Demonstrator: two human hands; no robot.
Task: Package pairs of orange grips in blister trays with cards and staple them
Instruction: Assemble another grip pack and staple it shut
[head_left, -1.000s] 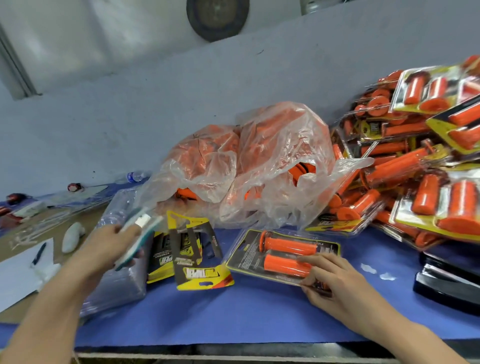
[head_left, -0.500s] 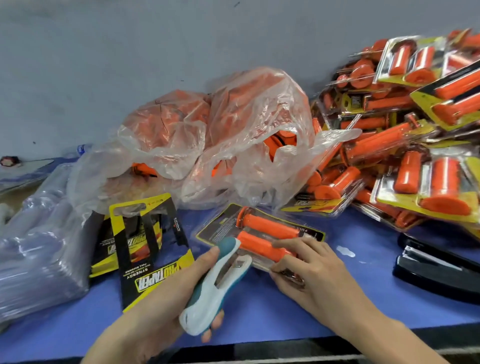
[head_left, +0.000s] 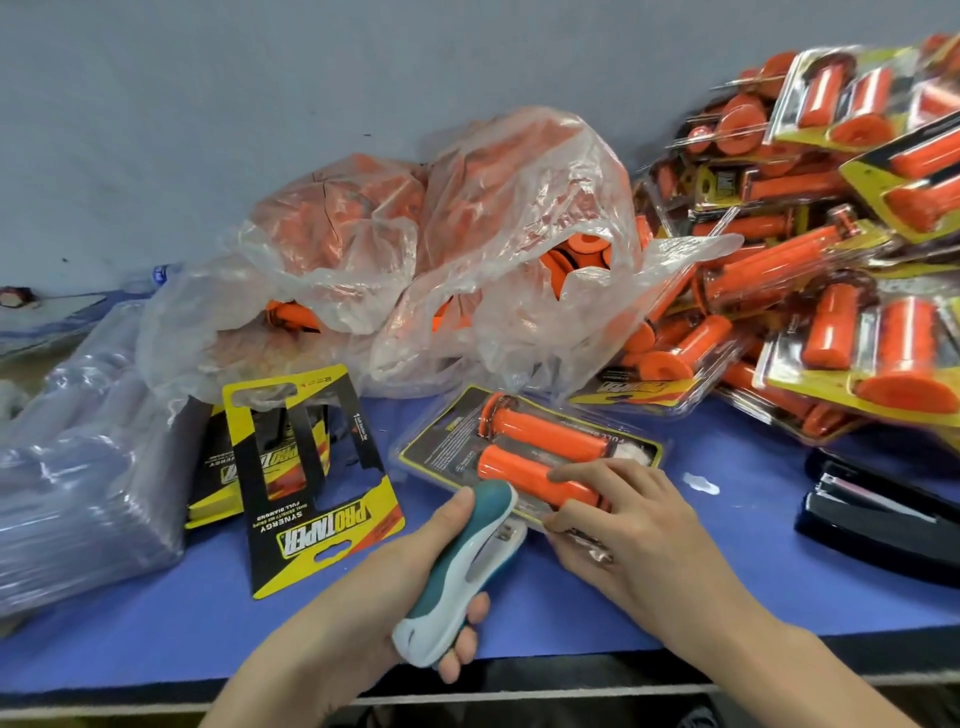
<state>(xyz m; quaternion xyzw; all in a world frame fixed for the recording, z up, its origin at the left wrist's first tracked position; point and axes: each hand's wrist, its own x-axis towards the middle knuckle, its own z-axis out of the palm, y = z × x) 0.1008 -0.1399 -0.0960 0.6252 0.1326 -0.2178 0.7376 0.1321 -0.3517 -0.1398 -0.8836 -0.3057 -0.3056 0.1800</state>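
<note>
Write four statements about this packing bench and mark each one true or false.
1. The left hand holds a teal-and-white stapler. True.
2. The right hand rests on the black stapler. False: it rests on the blister pack; the black stapler lies apart at the right.
3. The blister pack holds two orange grips. True.
4. The finished packs are piled at the left. False: they are piled at the right.

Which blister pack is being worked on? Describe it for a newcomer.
On the blue table, in front of the crumpled clear plastic bag, one clear blister pack of two orange grips lies flat. Unlike the heaped packs at right, it lies alone under the right hand, with the teal and white stapler in the left hand at its near edge.
</note>
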